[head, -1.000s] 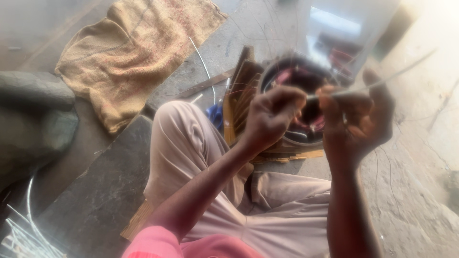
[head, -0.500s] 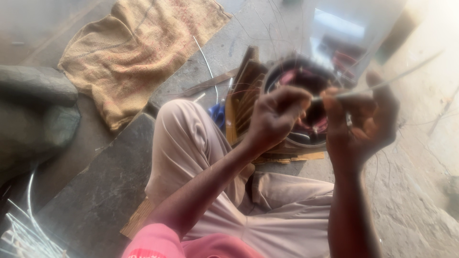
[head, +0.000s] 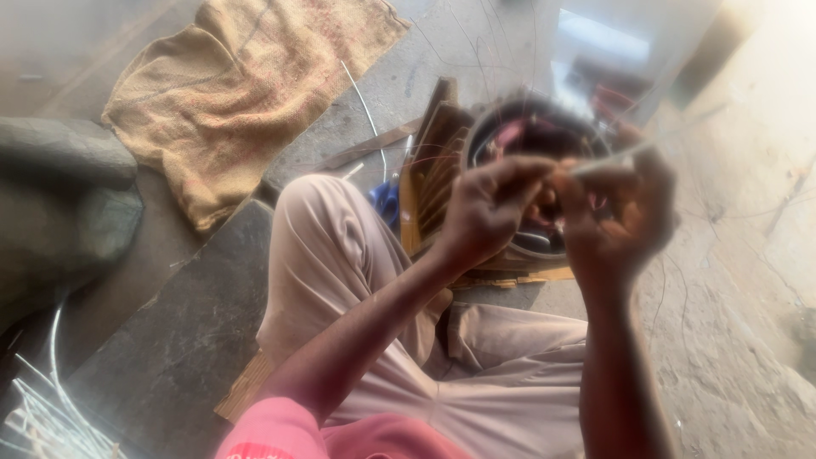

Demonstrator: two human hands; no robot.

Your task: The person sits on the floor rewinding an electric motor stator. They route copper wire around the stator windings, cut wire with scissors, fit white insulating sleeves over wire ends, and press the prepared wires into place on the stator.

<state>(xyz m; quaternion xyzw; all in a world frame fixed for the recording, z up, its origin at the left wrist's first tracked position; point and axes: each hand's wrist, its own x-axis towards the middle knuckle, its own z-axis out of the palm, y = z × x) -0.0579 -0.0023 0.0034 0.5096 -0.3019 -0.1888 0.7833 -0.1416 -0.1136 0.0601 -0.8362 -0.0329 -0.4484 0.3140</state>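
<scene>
Two hands, left hand [head: 489, 212] and right hand [head: 616, 212], pinch shut a thin, pale, seemingly light, springy stick [head: 646, 144] near its end above a round dark metal bowl [head: 531, 242].

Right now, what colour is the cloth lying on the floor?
Tan, coarse burlap cloth, in the head view.

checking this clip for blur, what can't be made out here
Head view:
- Right hand: motion-blurred, so its grip on the thin pale stick is unclear.
- Left hand: fingertips smeared.
- Round dark bowl: contents hazy, partly behind both hands.
- White rods: cut off by the bottom-left edge.
</scene>
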